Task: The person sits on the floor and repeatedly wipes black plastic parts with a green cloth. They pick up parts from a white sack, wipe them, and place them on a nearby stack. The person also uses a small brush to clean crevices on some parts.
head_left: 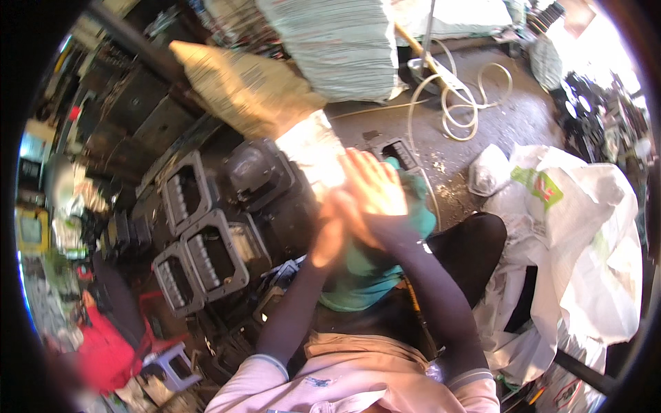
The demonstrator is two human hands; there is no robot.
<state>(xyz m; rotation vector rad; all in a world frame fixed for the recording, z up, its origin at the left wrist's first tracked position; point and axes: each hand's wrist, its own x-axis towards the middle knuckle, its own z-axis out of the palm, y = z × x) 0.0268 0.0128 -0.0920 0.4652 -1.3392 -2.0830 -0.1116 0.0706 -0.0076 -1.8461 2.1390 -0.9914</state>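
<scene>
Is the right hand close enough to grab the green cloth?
Probably yes: the green cloth shows just beside the right hand, and nothing seems to block the way, though that hand overlaps the left hand in this view.

Your hands [375, 196] overlap in bright glare, so you cannot tell whether they grip anything between them. They hide part of the green cloth [361, 286] beneath. The top edge cuts off the pale striped sack [330, 48], and blur covers part of the red-clad person [107, 344] at lower left.
</scene>
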